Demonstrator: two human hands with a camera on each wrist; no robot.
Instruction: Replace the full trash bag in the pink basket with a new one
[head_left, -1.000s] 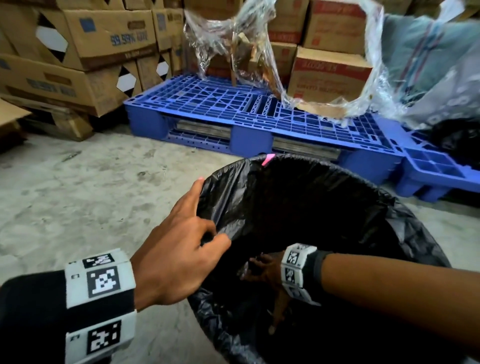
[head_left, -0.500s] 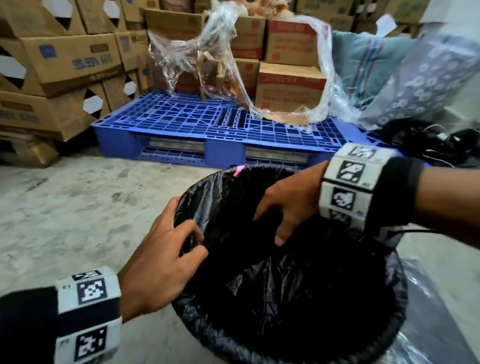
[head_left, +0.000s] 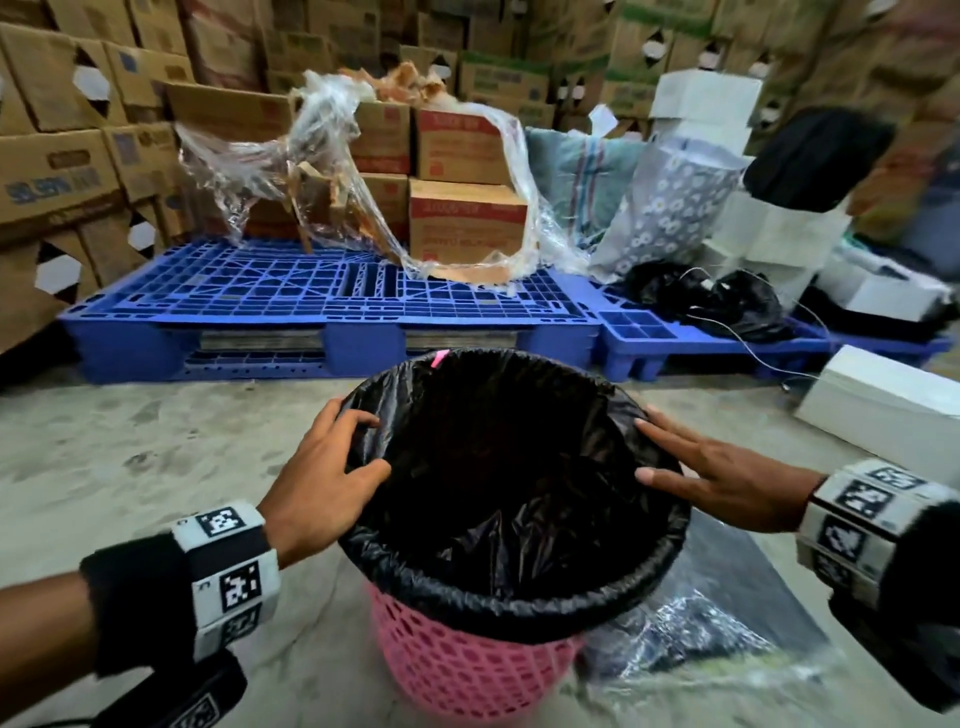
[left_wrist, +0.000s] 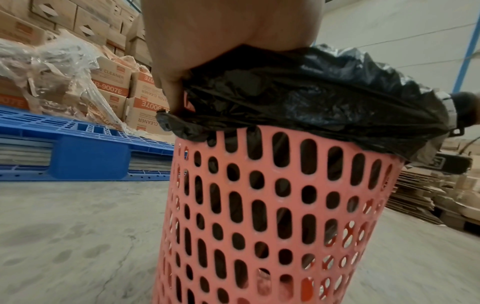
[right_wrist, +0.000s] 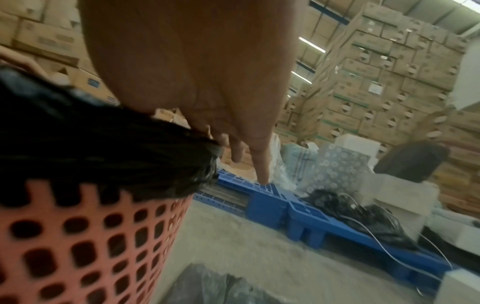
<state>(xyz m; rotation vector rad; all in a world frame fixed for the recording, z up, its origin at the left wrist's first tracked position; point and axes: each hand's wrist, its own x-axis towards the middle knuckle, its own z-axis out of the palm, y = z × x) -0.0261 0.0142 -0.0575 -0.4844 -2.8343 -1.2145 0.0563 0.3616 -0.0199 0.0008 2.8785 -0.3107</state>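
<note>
The pink basket (head_left: 467, 670) stands on the concrete floor, lined with a black trash bag (head_left: 514, 493) folded down over its rim. My left hand (head_left: 322, 467) holds the left rim, fingers curled over the bag edge and thumb inside. In the left wrist view the palm (left_wrist: 228, 30) sits on the bag (left_wrist: 311, 98) above the basket wall (left_wrist: 272, 205). My right hand (head_left: 717, 478) lies flat on the right rim with straight fingers (right_wrist: 262, 160). A shiny plastic bag with dark contents (head_left: 701, 639) lies on the floor right of the basket.
A blue pallet (head_left: 332, 291) with cartons and loose clear wrap (head_left: 332, 171) lies just beyond the basket. Black bags with wires (head_left: 717, 306) and white boxes (head_left: 883, 395) crowd the right. Stacked cartons wall off the back and left. Bare concrete floor (head_left: 156, 447) lies to the left.
My right hand came up out of the bag's inside, passed over the far rim and now rests flat on the right rim. The left hand stayed on the left rim.
</note>
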